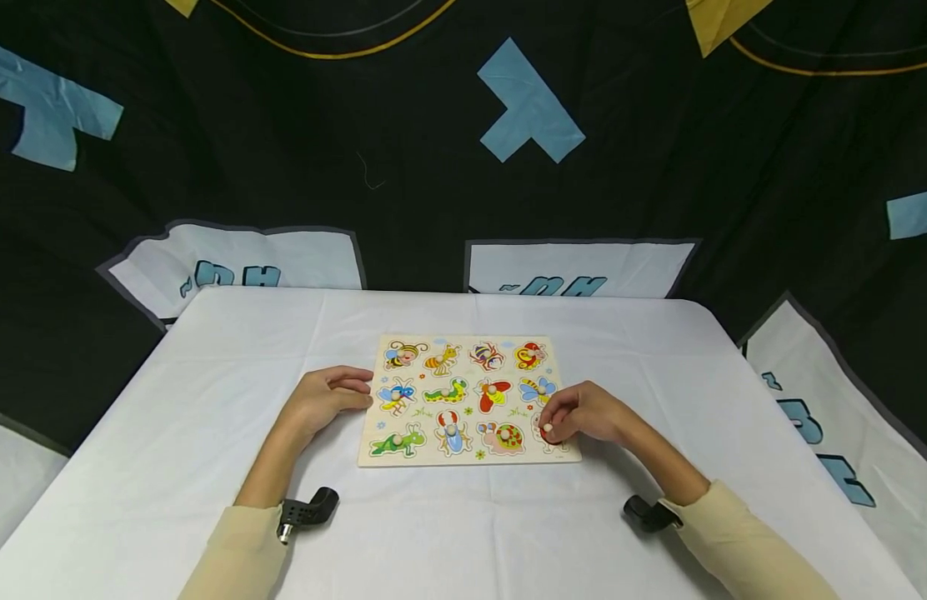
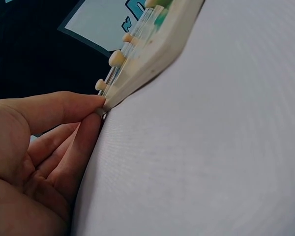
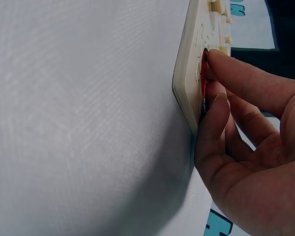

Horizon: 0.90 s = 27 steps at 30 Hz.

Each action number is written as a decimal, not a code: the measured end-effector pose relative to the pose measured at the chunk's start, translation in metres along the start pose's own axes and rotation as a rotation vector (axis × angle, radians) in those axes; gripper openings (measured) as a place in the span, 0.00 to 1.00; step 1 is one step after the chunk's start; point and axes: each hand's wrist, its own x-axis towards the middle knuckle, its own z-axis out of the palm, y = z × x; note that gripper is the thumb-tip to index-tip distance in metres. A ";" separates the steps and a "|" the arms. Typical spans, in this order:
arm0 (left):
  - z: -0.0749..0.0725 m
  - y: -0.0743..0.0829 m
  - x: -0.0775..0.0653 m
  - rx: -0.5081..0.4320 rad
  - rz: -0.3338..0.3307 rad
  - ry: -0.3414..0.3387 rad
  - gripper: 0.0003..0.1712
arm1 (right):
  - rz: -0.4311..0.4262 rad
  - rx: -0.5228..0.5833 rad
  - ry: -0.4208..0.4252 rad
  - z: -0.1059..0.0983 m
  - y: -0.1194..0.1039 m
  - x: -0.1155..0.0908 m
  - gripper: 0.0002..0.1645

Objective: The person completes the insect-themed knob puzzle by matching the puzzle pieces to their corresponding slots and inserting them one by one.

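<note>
A wooden knob puzzle board (image 1: 433, 461) lies flat on the white table, its colourful insect pieces set in rows. At the board's left edge is my left hand (image 1: 324, 400), thumb and fingertips pinching that edge. My right hand (image 1: 587, 412) pinches a red puzzle piece (image 1: 555, 437) with a small knob, over the outlined recess at the near right corner. In the right wrist view this red piece (image 3: 204, 73) stands tilted close against the board's face, partly hidden by the fingers. A snail piece (image 1: 503, 437) sits just left of it.
White cloth covers the table (image 1: 493, 533) around the board. Behind it hangs a black curtain (image 1: 418, 192) with blue and white patches. Each wrist wears a black camera, one left (image 1: 311, 508) and one right (image 1: 649, 515).
</note>
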 end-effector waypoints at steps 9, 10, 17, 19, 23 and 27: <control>0.000 -0.002 0.001 -0.006 0.009 -0.005 0.28 | -0.013 -0.015 0.004 0.000 0.003 -0.001 0.13; 0.000 -0.002 0.001 -0.002 0.012 -0.007 0.28 | -0.013 -0.013 0.002 -0.001 0.003 -0.001 0.13; -0.001 -0.002 0.001 0.009 0.001 -0.004 0.28 | 0.001 0.016 0.016 -0.006 0.004 -0.003 0.17; -0.001 -0.002 0.001 0.010 0.001 -0.007 0.28 | 0.005 0.011 0.040 -0.009 0.005 -0.004 0.17; -0.001 -0.001 0.001 0.008 0.002 -0.013 0.28 | 0.026 -0.038 0.126 -0.017 0.009 -0.006 0.16; -0.001 -0.001 0.001 0.015 0.000 -0.007 0.27 | 0.072 -0.085 0.209 -0.025 0.012 -0.008 0.15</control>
